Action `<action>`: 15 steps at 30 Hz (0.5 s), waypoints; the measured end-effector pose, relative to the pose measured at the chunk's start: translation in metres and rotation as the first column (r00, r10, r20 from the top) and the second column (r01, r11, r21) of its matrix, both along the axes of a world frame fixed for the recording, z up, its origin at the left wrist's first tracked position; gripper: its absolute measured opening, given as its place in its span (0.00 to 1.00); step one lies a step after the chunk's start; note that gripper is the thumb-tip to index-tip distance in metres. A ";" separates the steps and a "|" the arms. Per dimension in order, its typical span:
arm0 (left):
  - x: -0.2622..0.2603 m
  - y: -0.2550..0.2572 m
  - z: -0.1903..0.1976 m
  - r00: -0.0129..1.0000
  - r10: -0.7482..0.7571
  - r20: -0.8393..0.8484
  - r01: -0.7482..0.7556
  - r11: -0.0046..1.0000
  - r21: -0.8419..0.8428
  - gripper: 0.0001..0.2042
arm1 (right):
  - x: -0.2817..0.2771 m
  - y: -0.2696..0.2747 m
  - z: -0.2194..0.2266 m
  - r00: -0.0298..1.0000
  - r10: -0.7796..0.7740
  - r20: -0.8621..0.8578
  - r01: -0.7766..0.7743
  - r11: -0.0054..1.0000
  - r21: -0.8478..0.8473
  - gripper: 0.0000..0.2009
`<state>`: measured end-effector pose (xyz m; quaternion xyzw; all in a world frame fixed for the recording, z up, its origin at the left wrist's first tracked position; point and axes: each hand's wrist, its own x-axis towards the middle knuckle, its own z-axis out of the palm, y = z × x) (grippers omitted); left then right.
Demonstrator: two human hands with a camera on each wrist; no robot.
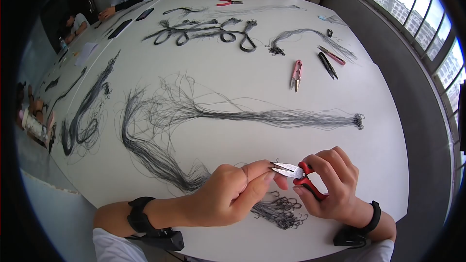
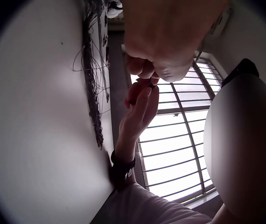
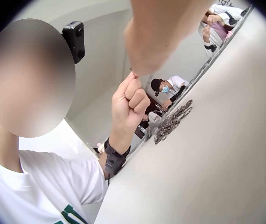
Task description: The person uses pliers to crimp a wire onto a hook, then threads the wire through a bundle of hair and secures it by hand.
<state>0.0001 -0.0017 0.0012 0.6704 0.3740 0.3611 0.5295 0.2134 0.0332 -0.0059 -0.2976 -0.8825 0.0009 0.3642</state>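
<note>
My right hand (image 1: 336, 182) grips pliers (image 1: 291, 171) with silver jaws and red handles, low over the near side of the table. The jaws point left and stand slightly apart at my left fingertips. My left hand (image 1: 228, 189) pinches a thin dark strand (image 1: 246, 176) between thumb and forefinger, and part of it runs round the forefinger. A tiny loop shows just above the jaw tips. Beneath the hands lies a bundle of dark strands with looped ends (image 1: 284, 213), partly hidden by the left hand. In the right wrist view, the left fist (image 3: 132, 100) appears with fingers curled.
Across the white table (image 1: 378, 165) stretches a long strand bundle (image 1: 272, 116), with a curved one (image 1: 145, 153) left of it. Pink snips (image 1: 296, 75) and black snips (image 1: 328, 65) lie at the right. Looped bundles (image 1: 208, 32) lie farther back. Other people sit around the far edges.
</note>
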 end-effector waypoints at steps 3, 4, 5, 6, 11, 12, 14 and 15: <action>-0.001 0.001 0.002 1.000 -0.018 -0.008 0.018 1.000 -0.001 0.13 | 0.000 0.000 0.000 1.000 0.004 -0.001 -0.004 1.000 0.000 0.17; -0.001 0.002 0.002 1.000 -0.026 -0.007 0.026 1.000 -0.008 0.13 | 0.001 0.000 0.000 1.000 0.010 0.006 -0.010 1.000 -0.009 0.16; -0.002 0.002 0.003 0.999 -0.034 -0.007 0.034 0.999 -0.015 0.13 | 0.001 0.000 0.000 1.000 0.016 0.013 -0.016 1.000 -0.019 0.16; -0.002 0.002 0.003 0.999 -0.034 -0.008 0.034 0.999 -0.015 0.13 | 0.001 0.000 0.000 1.000 0.015 0.013 -0.015 1.000 -0.018 0.16; -0.002 0.002 0.004 0.998 -0.059 -0.011 0.059 0.998 -0.030 0.13 | 0.000 -0.002 0.003 0.999 0.048 -0.022 -0.051 0.991 -0.121 0.13; -0.002 0.001 0.004 0.998 -0.060 -0.011 0.059 0.998 -0.031 0.13 | 0.000 -0.003 0.003 0.999 0.048 -0.022 -0.051 0.991 -0.121 0.13; -0.001 0.001 0.004 0.999 -0.044 0.032 0.045 0.998 -0.045 0.13 | 0.000 -0.003 0.003 0.987 0.089 -0.131 -0.128 0.934 -0.333 0.12; -0.001 0.001 0.004 0.999 -0.043 0.032 0.045 0.998 -0.045 0.13 | 0.000 -0.004 0.004 0.987 0.089 -0.130 -0.128 0.934 -0.333 0.12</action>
